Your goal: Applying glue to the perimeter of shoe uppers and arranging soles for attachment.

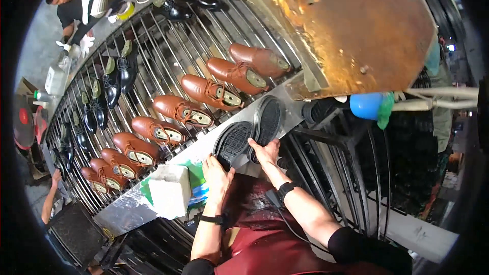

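Two black shoe soles (236, 141) lie side by side on the metal ledge in front of me, treaded and rimmed with a raised edge. My left hand (217, 177) holds the near end of the left sole, fingers bent at its edge. The near end of the right sole (269, 118) is in my right hand (265, 153), with the thumb showing on top and the other fingers partly hidden beneath. Just beyond the ledge, several brown lace-up shoes (210, 91) stand in a slanting row on metal rollers.
A white block-like object (171, 189) rests on green and blue sheeting at my left. Black shoes (127, 71) line the rollers' far side. A stained brown panel (361, 30) juts in at upper right, above a blue object (365, 106). Another person (76, 0) is beyond the rollers.
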Demonstrator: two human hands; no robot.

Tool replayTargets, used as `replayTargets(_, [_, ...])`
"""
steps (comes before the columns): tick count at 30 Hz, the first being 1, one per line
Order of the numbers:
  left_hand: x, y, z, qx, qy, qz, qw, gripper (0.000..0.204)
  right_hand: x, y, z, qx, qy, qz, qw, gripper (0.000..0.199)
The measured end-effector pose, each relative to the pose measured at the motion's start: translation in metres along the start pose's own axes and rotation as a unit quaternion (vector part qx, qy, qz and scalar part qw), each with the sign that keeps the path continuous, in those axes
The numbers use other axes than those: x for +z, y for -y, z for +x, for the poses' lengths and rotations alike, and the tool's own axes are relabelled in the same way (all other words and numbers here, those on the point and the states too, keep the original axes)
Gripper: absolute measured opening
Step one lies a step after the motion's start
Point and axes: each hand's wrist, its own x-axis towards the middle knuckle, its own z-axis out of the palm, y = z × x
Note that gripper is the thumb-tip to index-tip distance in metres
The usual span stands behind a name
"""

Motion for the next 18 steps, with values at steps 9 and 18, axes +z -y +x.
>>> replayTargets(9, [-0.096,-0.062,0.041,0.045,0.039,-0.191,0.98,0.118,-0.101,0.058,-0.003,-0.17,-0.01,0.137,0.976,0.067])
replayTargets(18, [-0.049,-0.105,0.23,-0.156,-0.272,-0.552,0.773,0.032,-0.083,0.259,0.161,-0.363,-0.03,-0.238,0.9,0.098])
